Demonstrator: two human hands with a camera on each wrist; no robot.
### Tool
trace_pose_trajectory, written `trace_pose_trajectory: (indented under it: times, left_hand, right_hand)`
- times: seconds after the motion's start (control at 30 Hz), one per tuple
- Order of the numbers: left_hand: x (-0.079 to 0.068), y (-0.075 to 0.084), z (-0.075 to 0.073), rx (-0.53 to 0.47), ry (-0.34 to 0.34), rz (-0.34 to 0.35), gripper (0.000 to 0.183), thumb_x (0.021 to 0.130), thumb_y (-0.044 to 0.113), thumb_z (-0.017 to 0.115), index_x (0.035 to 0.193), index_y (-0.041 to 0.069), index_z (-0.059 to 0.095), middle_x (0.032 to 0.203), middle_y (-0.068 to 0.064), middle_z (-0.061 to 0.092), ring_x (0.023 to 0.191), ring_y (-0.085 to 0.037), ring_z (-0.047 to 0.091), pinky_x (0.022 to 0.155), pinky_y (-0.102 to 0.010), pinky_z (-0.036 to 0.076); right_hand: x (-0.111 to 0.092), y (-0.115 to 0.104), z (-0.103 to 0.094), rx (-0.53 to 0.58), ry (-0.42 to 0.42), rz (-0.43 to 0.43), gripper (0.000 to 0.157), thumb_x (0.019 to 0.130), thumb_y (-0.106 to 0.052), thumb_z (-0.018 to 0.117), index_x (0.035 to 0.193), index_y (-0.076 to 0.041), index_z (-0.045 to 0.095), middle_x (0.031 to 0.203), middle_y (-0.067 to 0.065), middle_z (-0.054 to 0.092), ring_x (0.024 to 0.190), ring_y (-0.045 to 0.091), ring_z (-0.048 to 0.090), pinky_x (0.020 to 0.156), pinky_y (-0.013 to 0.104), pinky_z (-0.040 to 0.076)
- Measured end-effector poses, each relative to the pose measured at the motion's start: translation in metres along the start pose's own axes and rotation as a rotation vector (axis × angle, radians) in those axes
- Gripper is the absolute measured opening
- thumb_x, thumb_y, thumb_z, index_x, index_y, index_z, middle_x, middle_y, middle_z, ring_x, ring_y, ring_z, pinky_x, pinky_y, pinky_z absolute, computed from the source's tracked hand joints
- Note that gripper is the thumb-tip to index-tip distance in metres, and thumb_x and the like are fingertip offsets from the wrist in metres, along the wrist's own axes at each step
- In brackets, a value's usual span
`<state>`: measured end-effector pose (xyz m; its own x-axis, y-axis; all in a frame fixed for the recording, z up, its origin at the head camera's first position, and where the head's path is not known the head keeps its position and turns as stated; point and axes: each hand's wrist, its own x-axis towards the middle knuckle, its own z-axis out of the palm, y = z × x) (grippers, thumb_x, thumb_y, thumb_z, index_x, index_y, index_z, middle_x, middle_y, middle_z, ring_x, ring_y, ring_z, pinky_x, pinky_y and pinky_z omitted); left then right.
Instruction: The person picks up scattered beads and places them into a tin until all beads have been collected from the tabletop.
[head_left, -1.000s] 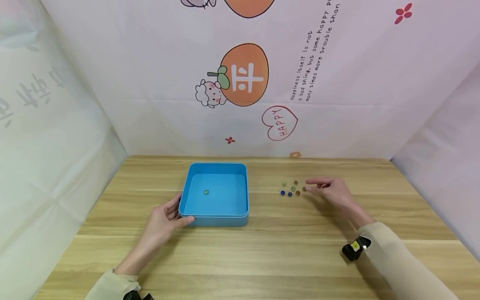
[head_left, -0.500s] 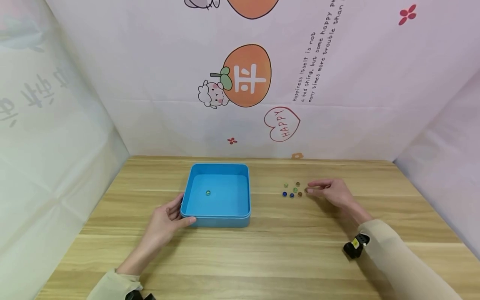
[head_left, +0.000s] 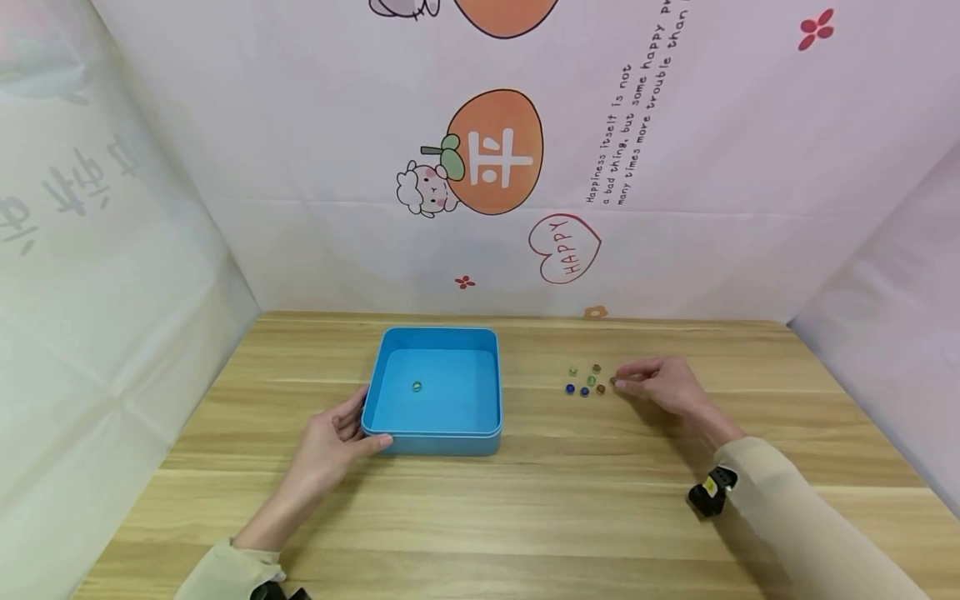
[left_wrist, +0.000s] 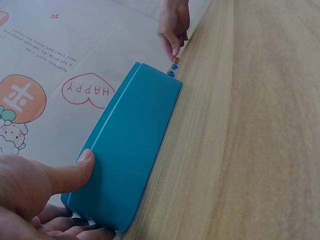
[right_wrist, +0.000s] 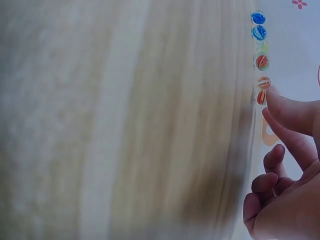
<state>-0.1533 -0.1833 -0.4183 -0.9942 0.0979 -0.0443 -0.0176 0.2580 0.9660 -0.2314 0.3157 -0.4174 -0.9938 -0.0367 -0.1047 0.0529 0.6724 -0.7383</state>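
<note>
A square blue open box stands on the wooden table, with one green marble on its floor. My left hand grips the box's near left corner, thumb on the front wall and fingers around the left side. In the left wrist view, that thumb presses on the blue wall. My right hand is to the right of a cluster of marbles. Its thumb and forefinger pinch a brownish marble at the cluster's right edge; the other fingers are curled in the right wrist view.
Several loose marbles lie between box and right hand, among them a dark blue marble, a pale green marble and a brown marble. Behind the wooden table hangs a white printed cloth, with more cloth at both sides.
The right thumb and forefinger have come together on the brownish marble. The left hand and the box stay in place; the whole head view has shifted slightly.
</note>
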Motion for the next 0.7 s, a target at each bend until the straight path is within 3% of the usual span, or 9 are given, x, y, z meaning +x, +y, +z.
trace_pose_trajectory:
  times: [0.3, 0.4, 0.6, 0.7]
  left_hand:
    - [-0.0012, -0.0013, 0.0003, -0.014, -0.006, 0.001, 0.088, 0.092, 0.004, 0.083, 0.163, -0.001, 0.031, 0.165, -0.024, 0.031, 0.147, -0.038, 0.040, 0.108, -0.038, 0.047]
    - [-0.0012, -0.0012, 0.0002, -0.020, -0.006, 0.001, 0.088, 0.092, 0.004, 0.083, 0.163, -0.001, 0.031, 0.165, -0.024, 0.031, 0.147, -0.038, 0.039, 0.108, -0.037, 0.047]
    - [-0.0007, -0.0011, 0.0000, -0.024, -0.004, 0.002, 0.088, 0.092, 0.004, 0.083, 0.163, -0.001, 0.031, 0.165, -0.024, 0.031, 0.147, -0.038, 0.039, 0.108, -0.037, 0.047]
    - [-0.0006, -0.0010, -0.0001, -0.023, -0.003, 0.003, 0.088, 0.092, 0.004, 0.083, 0.163, -0.001, 0.032, 0.165, -0.024, 0.031, 0.147, -0.037, 0.040, 0.107, -0.037, 0.047]
  right_hand:
    - [0.0030, -0.0010, 0.0050, -0.019, 0.004, 0.005, 0.037, 0.096, -0.025, 0.081, 0.123, -0.001, 0.076, 0.138, 0.025, 0.064, 0.130, 0.047, 0.054, 0.107, 0.062, 0.045]
    - [0.0045, -0.0015, 0.0056, -0.034, 0.015, 0.005, 0.035, 0.097, -0.026, 0.081, 0.122, -0.002, 0.078, 0.137, 0.025, 0.065, 0.128, 0.045, 0.055, 0.104, 0.059, 0.048]
    - [0.0061, -0.0023, 0.0065, -0.044, 0.021, 0.021, 0.032, 0.098, -0.026, 0.080, 0.119, -0.003, 0.079, 0.137, 0.025, 0.065, 0.120, 0.039, 0.058, 0.088, 0.041, 0.051]
    - [0.0054, -0.0038, 0.0063, -0.033, 0.013, 0.024, 0.033, 0.098, -0.027, 0.080, 0.120, -0.003, 0.079, 0.138, 0.025, 0.064, 0.122, 0.039, 0.057, 0.089, 0.042, 0.052]
